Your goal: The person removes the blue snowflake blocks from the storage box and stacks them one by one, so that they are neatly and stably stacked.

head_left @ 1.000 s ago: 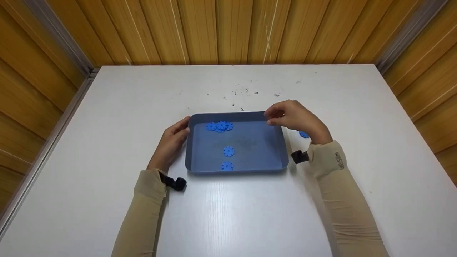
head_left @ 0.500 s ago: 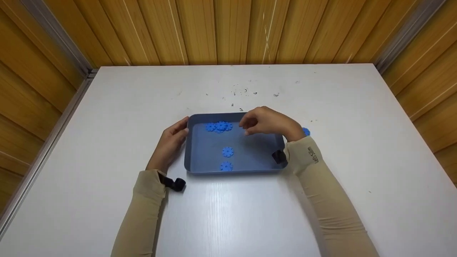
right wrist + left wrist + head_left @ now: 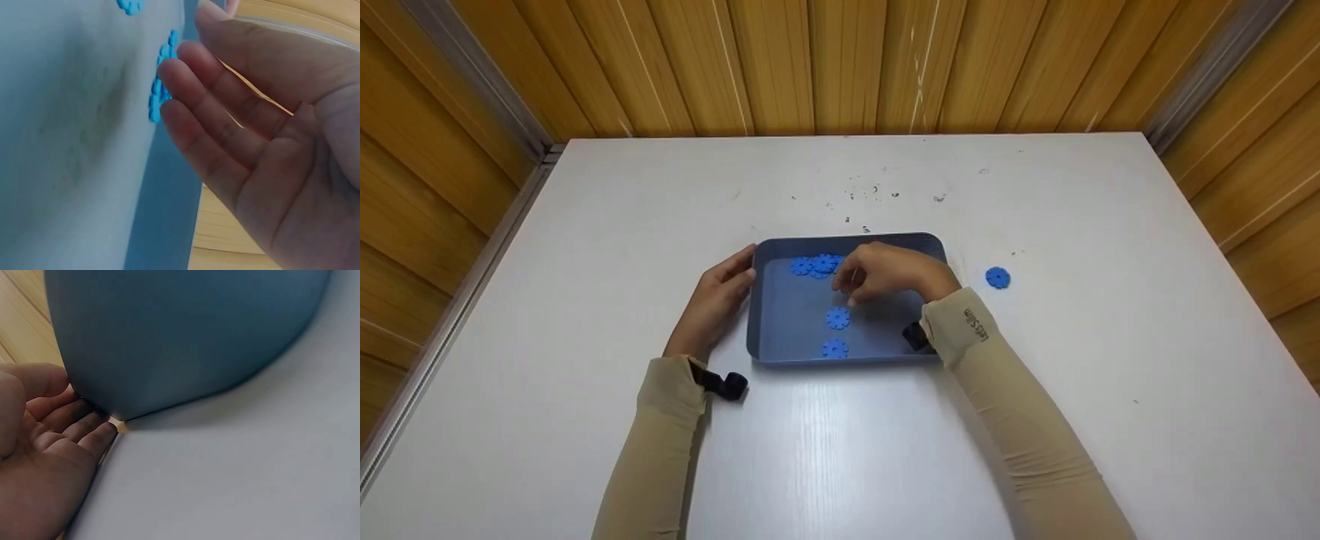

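My left hand (image 3: 712, 311) rests against the left wall of a blue-grey rectangular tray (image 3: 759, 315), fingers fairly straight. In the left wrist view, its thumb and fingertips touch the outside of the tray (image 3: 169, 343) near its base. My right hand (image 3: 889, 270) is over the inside of the tray, fingers loosely bent, thumb apart, nothing visible between them. Below its fingertips lies a blue notched plastic disc (image 3: 838, 318); a second disc (image 3: 835, 349) lies by the near wall. Several overlapping discs (image 3: 814, 265) lie near the far wall, partly behind the right hand.
One more blue notched disc (image 3: 998, 277) lies on the white table (image 3: 1110, 337), right of the tray. Small dark marks spot the tabletop behind the tray. Wood-patterned panels (image 3: 847, 67) stand along the back and both sides.
My right hand has moved left and nearer, from the tray's right wall to above its middle, uncovering the disc on the table. The left hand and tray have stayed in place.
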`<state>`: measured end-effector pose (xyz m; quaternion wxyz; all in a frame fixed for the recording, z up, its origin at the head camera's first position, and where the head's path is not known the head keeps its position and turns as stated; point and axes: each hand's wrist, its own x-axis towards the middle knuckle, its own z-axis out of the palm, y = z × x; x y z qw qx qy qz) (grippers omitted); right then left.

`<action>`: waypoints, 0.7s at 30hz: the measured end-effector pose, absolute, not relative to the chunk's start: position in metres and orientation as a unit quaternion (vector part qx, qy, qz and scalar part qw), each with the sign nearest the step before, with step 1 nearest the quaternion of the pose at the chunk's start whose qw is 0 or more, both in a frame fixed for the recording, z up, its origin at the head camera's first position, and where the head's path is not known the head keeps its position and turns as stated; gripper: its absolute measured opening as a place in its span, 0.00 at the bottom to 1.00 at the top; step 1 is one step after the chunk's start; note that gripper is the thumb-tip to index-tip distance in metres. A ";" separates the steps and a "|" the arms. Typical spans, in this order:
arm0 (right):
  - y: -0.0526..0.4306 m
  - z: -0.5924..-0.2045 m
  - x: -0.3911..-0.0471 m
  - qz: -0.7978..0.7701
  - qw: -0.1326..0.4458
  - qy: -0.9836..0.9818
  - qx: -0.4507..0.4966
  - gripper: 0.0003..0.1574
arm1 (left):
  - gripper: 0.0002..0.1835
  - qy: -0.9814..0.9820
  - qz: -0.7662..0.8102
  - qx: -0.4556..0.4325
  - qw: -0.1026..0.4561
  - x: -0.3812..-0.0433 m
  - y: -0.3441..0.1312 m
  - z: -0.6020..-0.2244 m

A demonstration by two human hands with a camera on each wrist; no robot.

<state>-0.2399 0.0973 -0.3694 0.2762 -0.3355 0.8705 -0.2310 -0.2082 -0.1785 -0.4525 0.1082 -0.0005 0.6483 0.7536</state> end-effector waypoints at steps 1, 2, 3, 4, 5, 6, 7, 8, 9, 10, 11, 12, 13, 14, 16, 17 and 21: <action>0.096 -0.371 -0.240 -0.229 0.279 0.869 -0.337 0.20 | 0.28 0.650 0.752 0.003 0.109 -0.208 -0.179 -0.453; 0.094 -0.372 -0.240 -0.228 0.281 0.869 -0.338 0.20 | 0.28 0.650 0.752 0.006 0.110 -0.208 -0.179 -0.453; 0.092 -0.374 -0.240 -0.227 0.285 0.868 -0.338 0.20 | 0.28 0.651 0.751 0.008 0.111 -0.208 -0.179 -0.453; 0.091 -0.375 -0.240 -0.227 0.289 0.866 -0.338 0.20 | 0.28 0.651 0.751 0.012 0.111 -0.208 -0.180 -0.454; 0.089 -0.376 -0.239 -0.227 0.293 0.865 -0.338 0.19 | 0.28 0.650 0.752 0.015 0.111 -0.208 -0.180 -0.454; 0.087 -0.378 -0.239 -0.227 0.296 0.864 -0.339 0.19 | 0.28 0.649 0.753 0.018 0.111 -0.208 -0.180 -0.454; 0.086 -0.379 -0.239 -0.227 0.299 0.863 -0.339 0.19 | 0.28 0.647 0.754 0.018 0.110 -0.208 -0.180 -0.454; 0.084 -0.380 -0.238 -0.226 0.301 0.862 -0.338 0.19 | 0.28 0.647 0.754 0.020 0.110 -0.209 -0.180 -0.455; 0.083 -0.381 -0.238 -0.225 0.304 0.862 -0.338 0.19 | 0.28 0.646 0.755 0.019 0.111 -0.208 -0.180 -0.455; 0.082 -0.382 -0.238 -0.224 0.305 0.862 -0.338 0.20 | 0.28 0.644 0.757 0.019 0.110 -0.209 -0.180 -0.455; 0.080 -0.383 -0.238 -0.222 0.306 0.862 -0.338 0.20 | 0.28 0.642 0.759 0.018 0.111 -0.209 -0.180 -0.455; 0.079 -0.384 -0.238 -0.221 0.308 0.861 -0.340 0.20 | 0.28 0.641 0.759 0.017 0.111 -0.209 -0.180 -0.455; 0.079 -0.385 -0.238 -0.220 0.308 0.860 -0.341 0.20 | 0.28 0.640 0.760 0.019 0.112 -0.209 -0.180 -0.455; 0.078 -0.386 -0.238 -0.220 0.310 0.859 -0.342 0.21 | 0.28 0.639 0.761 0.019 0.111 -0.209 -0.180 -0.455; 0.077 -0.387 -0.238 -0.222 0.312 0.857 -0.345 0.21 | 0.28 0.639 0.761 0.020 0.110 -0.209 -0.180 -0.455; 0.077 -0.387 -0.238 -0.222 0.313 0.856 -0.346 0.21 | 0.28 0.641 0.760 0.021 0.109 -0.209 -0.180 -0.455; 0.075 -0.390 -0.239 -0.223 0.318 0.854 -0.347 0.21 | 0.28 0.648 0.754 0.024 0.108 -0.207 -0.180 -0.453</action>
